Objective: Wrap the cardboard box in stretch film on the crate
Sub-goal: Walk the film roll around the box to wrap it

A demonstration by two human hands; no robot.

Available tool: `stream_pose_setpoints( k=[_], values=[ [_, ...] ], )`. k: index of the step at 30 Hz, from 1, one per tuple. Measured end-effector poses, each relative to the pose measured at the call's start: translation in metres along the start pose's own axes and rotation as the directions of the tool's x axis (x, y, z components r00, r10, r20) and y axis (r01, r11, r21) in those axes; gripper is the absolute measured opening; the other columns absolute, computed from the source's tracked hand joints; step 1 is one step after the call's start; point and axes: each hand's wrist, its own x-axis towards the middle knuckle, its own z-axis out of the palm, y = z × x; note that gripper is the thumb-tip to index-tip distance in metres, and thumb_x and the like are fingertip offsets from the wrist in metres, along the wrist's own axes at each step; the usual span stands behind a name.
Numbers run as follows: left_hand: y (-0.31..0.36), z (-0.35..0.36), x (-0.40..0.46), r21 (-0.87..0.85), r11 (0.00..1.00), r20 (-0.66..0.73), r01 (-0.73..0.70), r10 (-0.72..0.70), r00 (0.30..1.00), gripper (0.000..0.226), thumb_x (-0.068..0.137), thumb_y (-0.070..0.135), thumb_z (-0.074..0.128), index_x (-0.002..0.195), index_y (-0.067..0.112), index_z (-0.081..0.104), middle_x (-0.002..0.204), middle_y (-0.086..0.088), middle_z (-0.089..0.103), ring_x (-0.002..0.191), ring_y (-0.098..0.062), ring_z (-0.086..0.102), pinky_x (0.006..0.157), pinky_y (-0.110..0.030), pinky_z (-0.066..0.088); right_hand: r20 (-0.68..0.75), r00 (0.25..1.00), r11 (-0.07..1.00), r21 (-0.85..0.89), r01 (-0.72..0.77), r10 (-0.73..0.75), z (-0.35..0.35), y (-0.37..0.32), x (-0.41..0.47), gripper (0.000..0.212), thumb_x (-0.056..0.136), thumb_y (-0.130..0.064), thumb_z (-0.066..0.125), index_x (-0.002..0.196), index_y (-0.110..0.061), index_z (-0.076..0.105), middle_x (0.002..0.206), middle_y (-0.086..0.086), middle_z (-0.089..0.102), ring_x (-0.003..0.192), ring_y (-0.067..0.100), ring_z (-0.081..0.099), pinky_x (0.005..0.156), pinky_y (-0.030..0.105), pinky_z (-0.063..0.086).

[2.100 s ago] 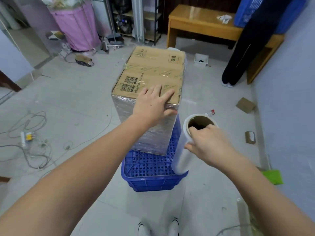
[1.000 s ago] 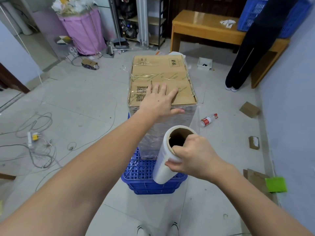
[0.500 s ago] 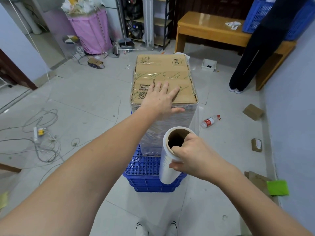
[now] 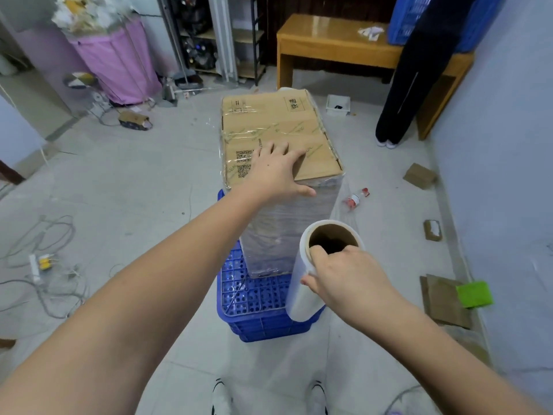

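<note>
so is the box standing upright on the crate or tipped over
Upright: the cardboard box stands on end on the blue crate, its top face level under the left hand.

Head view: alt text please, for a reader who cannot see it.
A left hand rests on a tall brown cardboard box, its sides film-wrapped, standing on a blue plastic crate. The right hand grips a white stretch film roll beside it.

Left hand [image 4: 273, 172] presses the cardboard box [image 4: 278, 136]; right hand [image 4: 344, 280] grips the film roll [image 4: 302, 292].
</note>
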Motion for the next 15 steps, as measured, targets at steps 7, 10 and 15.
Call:
stream_pose_setpoints(
  k=[7,10,15],
  values=[
    [-0.052,-0.038,-0.009,-0.053,0.938,0.234,-0.342,0.345,0.909,0.078,0.095,0.057,0.064,0.161,0.036,0.028,0.171,-0.002,0.019,0.157,-0.027,0.012,0.124,-0.042,0.015,0.009,0.956,0.955,0.044,-0.294,0.294,0.0,-0.028,0.008,0.023,0.091,-0.037,0.044,0.094,-0.021,0.028,0.067,-0.006,0.043,0.065,0.022,0.045,0.053,0.031,0.025],
    [-0.093,-0.045,-0.012,-0.062,0.878,0.221,-0.475,0.476,0.851,0.077,0.095,0.06,0.063,0.161,0.037,0.032,0.171,-0.003,0.021,0.156,-0.022,0.017,0.122,-0.035,0.017,-0.038,0.908,0.909,0.008,-0.417,0.417,0.001,-0.039,0.019,0.048,0.085,-0.068,0.042,0.084,-0.022,0.031,0.063,-0.007,0.046,0.064,0.022,0.046,0.049,0.031,0.018],
    [-0.125,-0.027,-0.015,0.083,0.776,0.162,-0.625,0.608,0.777,0.088,0.092,0.074,0.053,0.164,0.033,0.023,0.172,-0.009,0.016,0.159,-0.03,0.011,0.127,-0.044,0.01,-0.107,0.8,0.803,-0.029,-0.596,0.59,0.001,-0.055,0.03,0.06,0.087,-0.078,0.029,0.067,-0.021,0.028,0.054,-0.006,0.041,0.05,0.016,0.034,0.046,0.031,0.014]
  ],
)
